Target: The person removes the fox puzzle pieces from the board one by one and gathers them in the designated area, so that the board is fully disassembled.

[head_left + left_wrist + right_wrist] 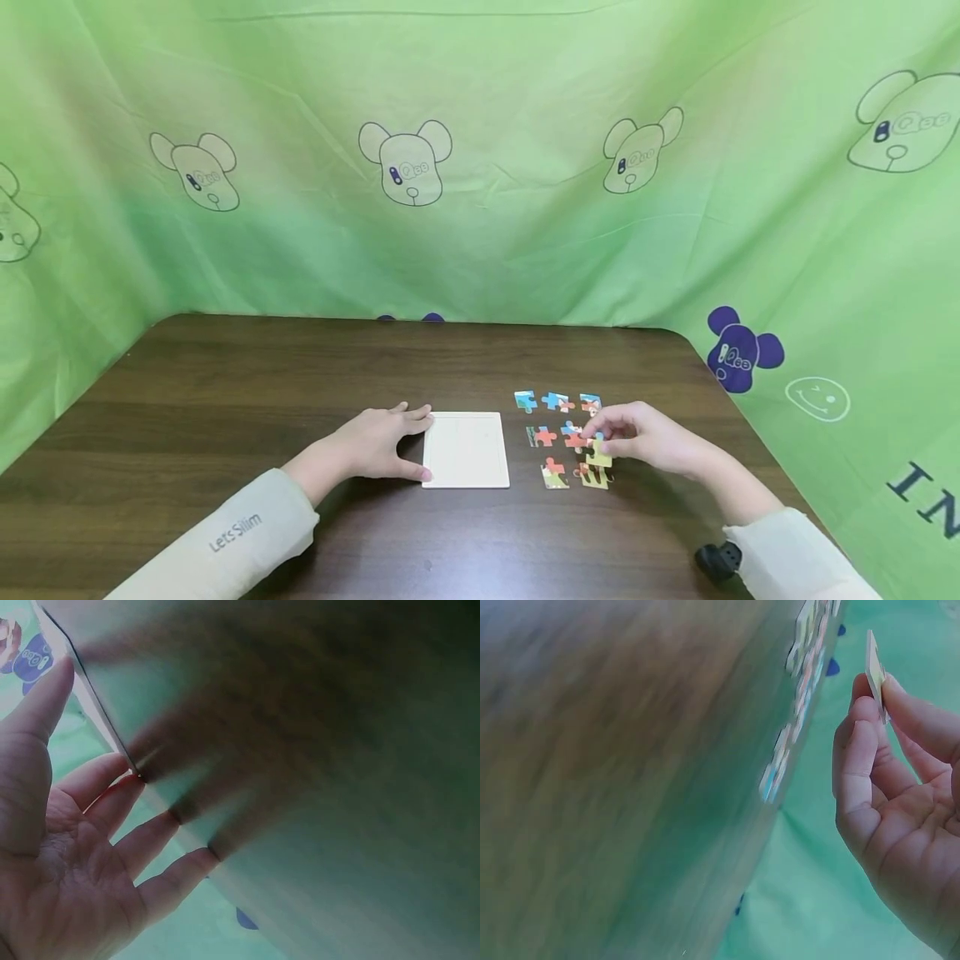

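Observation:
A square, pale puzzle board lies on the table. My left hand rests along its left side, thumb at the near corner and index finger at the far one. In the left wrist view, the fingers are spread, with their tips on the tabletop beside the board. My right hand pinches a yellowish jigsaw piece between thumb and fingers. The right wrist view has that piece tilted on edge, off the table. Below and around it lie loose pieces, among them a striped one and a red-and-green one.
Further back are several blue pieces in a loose row, with red ones in front of them. The dark wooden table runs back to a green printed curtain, which also hangs at both sides.

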`<state>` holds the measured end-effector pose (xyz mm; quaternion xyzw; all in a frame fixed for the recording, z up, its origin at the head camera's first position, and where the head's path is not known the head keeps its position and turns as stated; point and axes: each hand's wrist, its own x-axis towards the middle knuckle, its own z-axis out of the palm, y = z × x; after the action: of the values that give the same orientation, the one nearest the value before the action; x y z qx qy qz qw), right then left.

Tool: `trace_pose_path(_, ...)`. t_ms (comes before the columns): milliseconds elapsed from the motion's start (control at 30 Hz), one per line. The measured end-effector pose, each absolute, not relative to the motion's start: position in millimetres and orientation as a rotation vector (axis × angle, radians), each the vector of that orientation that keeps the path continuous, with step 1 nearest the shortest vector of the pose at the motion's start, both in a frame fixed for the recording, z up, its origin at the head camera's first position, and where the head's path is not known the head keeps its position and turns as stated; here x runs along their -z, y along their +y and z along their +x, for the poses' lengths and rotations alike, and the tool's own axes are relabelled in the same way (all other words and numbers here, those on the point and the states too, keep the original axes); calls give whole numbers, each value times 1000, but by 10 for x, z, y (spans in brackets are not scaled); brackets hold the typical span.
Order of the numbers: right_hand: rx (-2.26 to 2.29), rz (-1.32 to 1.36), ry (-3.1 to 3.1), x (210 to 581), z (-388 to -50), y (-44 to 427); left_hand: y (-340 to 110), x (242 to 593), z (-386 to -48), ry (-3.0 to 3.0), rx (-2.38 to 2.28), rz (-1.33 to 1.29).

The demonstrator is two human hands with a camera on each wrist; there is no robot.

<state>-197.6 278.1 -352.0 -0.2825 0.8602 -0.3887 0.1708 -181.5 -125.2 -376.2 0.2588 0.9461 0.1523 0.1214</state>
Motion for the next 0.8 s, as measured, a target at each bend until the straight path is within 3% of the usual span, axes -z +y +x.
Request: trace_pose_path(800,1112,-890,2314,3665,-1977,3147,-1264,3778,-1822,2764,-437,765)
